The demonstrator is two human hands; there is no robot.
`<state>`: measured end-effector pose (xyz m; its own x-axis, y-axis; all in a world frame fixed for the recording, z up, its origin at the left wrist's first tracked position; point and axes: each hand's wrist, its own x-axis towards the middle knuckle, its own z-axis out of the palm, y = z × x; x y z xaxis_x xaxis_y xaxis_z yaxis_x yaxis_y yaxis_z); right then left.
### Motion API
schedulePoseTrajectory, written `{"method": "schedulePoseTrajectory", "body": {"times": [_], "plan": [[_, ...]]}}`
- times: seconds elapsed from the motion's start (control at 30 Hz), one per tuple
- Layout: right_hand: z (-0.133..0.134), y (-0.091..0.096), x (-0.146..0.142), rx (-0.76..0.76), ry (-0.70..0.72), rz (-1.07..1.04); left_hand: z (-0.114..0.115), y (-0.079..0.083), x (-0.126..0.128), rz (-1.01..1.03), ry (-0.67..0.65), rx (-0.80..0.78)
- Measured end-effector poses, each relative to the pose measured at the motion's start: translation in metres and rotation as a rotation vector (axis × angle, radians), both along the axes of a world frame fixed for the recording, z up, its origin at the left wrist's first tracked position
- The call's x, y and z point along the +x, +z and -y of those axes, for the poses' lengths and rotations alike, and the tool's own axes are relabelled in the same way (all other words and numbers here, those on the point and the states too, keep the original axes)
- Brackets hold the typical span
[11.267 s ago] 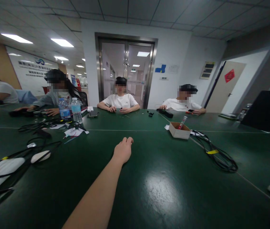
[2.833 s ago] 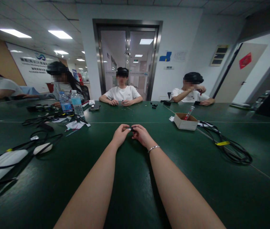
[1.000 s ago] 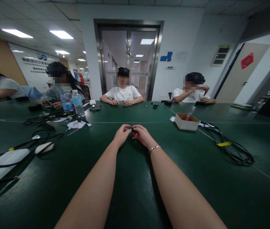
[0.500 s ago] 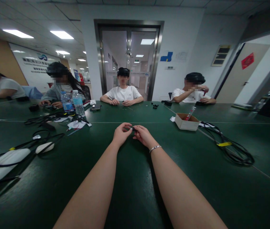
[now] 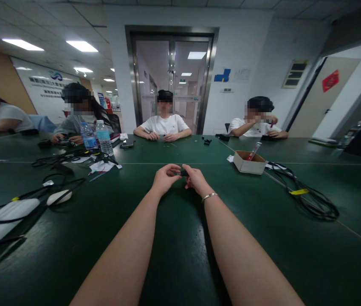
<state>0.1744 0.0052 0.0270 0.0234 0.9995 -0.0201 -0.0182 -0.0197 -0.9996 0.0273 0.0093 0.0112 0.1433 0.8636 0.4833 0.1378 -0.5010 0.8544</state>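
Observation:
Between my two hands, over the middle of the table, is a small black piece point(image 5: 184, 173); it is too small and too far covered by fingers to tell its kind. My left hand point(image 5: 167, 177) is closed in a pinch at the piece's left end, where something small and pale shows by the fingertips. On the other side my right hand point(image 5: 197, 178) holds the black body, its thumb stretched along the top and its other fingers curled beneath. A silver bracelet point(image 5: 209, 196) circles my right wrist.
On the dark green table point(image 5: 180, 263), a small open box point(image 5: 249, 166) and a coiled black cable point(image 5: 314, 204) lie to the right. Water bottles point(image 5: 104, 138), cables, papers point(image 5: 101, 166) and a white mouse point(image 5: 59, 197) are on the left. Several people sit opposite.
Both hands have shifted slightly right. My right thumb has straightened along the top, and more of the black piece shows between the hands.

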Motion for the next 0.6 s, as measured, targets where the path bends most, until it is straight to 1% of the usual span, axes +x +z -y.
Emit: {"method": "schedulePoseTrajectory", "body": {"times": [0.13, 0.27, 0.4, 0.5, 0.6], "plan": [[-0.0013, 0.0006, -0.0001, -0.001, -0.064, 0.081, -0.0001, -0.0005, -0.0017, 0.010, -0.028, -0.021], [-0.0037, -0.0017, 0.0006, 0.039, -0.068, 0.115, 0.0013, 0.0004, -0.0027, 0.048, -0.045, -0.051], [-0.0052, -0.0058, 0.0019, 0.085, -0.017, 0.115, 0.0009, 0.0002, -0.0037, 0.052, -0.010, -0.077], [-0.0048, -0.0075, 0.0022, 0.079, 0.042, 0.071, -0.0006, -0.0010, -0.0045, 0.052, 0.006, -0.096], [-0.0023, -0.0062, 0.0016, 0.082, 0.115, -0.002, -0.0018, -0.0015, -0.0049, 0.022, 0.082, -0.108]]}}
